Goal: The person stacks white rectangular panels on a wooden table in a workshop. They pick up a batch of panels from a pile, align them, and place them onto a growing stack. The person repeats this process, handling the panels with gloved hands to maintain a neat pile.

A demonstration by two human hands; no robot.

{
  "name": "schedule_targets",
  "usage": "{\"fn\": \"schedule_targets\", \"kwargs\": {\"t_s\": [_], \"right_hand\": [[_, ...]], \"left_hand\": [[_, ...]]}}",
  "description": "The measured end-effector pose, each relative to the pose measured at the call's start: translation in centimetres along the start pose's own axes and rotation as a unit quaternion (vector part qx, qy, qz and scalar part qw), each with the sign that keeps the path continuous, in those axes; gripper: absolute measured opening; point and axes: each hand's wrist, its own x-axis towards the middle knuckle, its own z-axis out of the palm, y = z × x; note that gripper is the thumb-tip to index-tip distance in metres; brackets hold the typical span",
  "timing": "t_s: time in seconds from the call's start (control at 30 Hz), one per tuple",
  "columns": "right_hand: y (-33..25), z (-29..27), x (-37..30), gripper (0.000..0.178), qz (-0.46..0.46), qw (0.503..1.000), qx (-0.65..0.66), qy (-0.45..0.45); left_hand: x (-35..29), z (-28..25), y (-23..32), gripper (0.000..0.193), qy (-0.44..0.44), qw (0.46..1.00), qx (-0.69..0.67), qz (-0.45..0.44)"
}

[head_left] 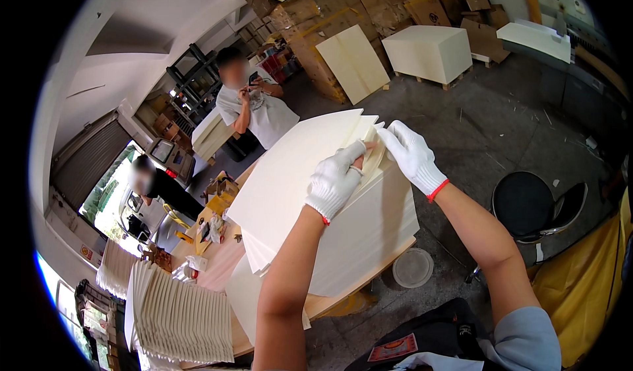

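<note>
A tall stack of large cream sheets (290, 167) sits before me on a wooden table, its upper sheets fanned and offset at the edges. My left hand (336, 176), in a white knit glove with a red cuff edge and some bare fingertips showing, is closed on the sheets' edge near the right corner. My right hand (410, 155), in a matching glove, pinches the far right corner of the upper sheets with its fingertips. The undersides of both grips are hidden.
Wavy stacked cream sheets (181, 312) stand on the table (359, 279) at the left front. Right of it are a round lidded bucket (413, 268) and a black stool (527, 206). A person with a phone (260, 101) stands beyond; another is farther left. A pallet stack (428, 55) stands behind.
</note>
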Motion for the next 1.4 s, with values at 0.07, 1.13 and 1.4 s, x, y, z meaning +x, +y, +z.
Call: {"fn": "schedule_targets", "kwargs": {"t_s": [0.07,1.13,1.4], "right_hand": [[0.8,0.1,0.2,0.048,-0.011,1.000,0.003,0.013],[-7.8,9.3,-3.8,0.040,0.350,0.761,0.530,-0.130],[-3.0,7.6,-1.5,0.027,0.387,0.789,0.403,-0.255]], "left_hand": [[0.2,0.0,0.1,0.032,-0.017,1.000,0.019,0.001],[-16.8,0.5,-3.9,0.013,0.177,0.948,0.168,0.204],[-20.3,0.3,-6.9,0.038,0.166,0.982,0.069,-0.056]]}}
